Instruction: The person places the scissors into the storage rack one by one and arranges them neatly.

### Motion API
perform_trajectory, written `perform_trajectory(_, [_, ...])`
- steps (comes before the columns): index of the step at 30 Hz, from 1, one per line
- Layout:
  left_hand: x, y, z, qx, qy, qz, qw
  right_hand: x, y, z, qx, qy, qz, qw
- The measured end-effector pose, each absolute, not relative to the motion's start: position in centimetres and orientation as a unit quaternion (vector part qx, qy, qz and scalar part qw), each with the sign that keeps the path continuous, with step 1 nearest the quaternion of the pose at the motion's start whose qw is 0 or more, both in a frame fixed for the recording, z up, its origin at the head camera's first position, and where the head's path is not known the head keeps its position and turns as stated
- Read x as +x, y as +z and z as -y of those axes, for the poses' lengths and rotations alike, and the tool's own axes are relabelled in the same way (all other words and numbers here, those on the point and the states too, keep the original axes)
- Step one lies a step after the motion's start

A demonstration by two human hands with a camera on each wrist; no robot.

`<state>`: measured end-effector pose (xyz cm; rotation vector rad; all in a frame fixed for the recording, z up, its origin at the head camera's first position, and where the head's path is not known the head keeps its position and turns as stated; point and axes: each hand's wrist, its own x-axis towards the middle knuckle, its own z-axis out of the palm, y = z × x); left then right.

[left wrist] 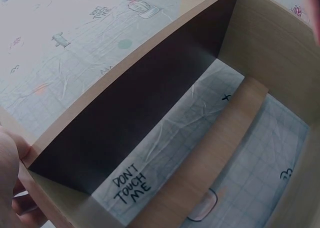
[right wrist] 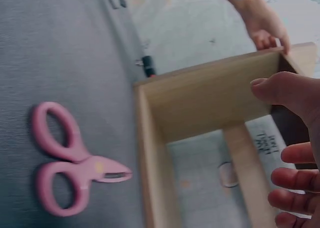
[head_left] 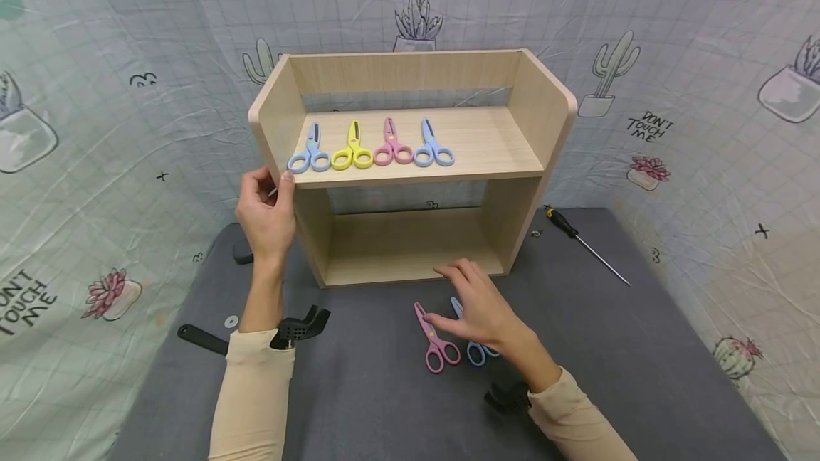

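Note:
A two-tier wooden shelf (head_left: 410,178) stands on the table, and my left hand (head_left: 267,212) grips its left side, thumb at the front edge of the middle board. On that board lie blue scissors (head_left: 309,155) at the left, then yellow scissors (head_left: 352,151), pink scissors (head_left: 392,148) and another blue pair of scissors (head_left: 433,150). My right hand (head_left: 477,304) hovers over the table in front of the shelf, fingers spread and holding nothing. Beneath and beside it are pink scissors (head_left: 438,343) and blue scissors (head_left: 475,353), the latter partly hidden by the hand.
A screwdriver (head_left: 579,237) lies right of the shelf, near a small metal piece (head_left: 536,233). Left of it are a black rounded object (head_left: 243,252), a white disc (head_left: 231,321) and a black handle (head_left: 201,338), its far end hidden by my arm. A patterned cloth (head_left: 128,162) hangs behind.

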<state>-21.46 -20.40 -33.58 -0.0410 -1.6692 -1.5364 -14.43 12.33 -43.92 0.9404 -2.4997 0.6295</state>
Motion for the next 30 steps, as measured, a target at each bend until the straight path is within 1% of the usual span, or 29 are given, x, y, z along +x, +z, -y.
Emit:
perform_trajectory(9, [-21.5,-33.6,20.5,-0.017,-0.611,0.669,0.423,-13.2,-46.3,-12.5,0.306,0.201,0.923,0.120])
perform_trajectory(16, [-21.4,-33.6,20.3,-0.013,-0.610,0.670,0.422,-12.6,-48.6,-12.4,0.315,0.178,0.926,0.111])
perform_trajectory(23, [-21.5,-33.5,20.3,-0.013,-0.613,0.669,0.420,-11.7,-50.3,-12.4,0.288,0.171,0.939,0.074])
perform_trajectory(30, [-21.5,-33.6,20.3,-0.012,-0.613,0.670,0.418,-11.2,-51.4,-12.5,0.283,0.154,0.945,0.057])
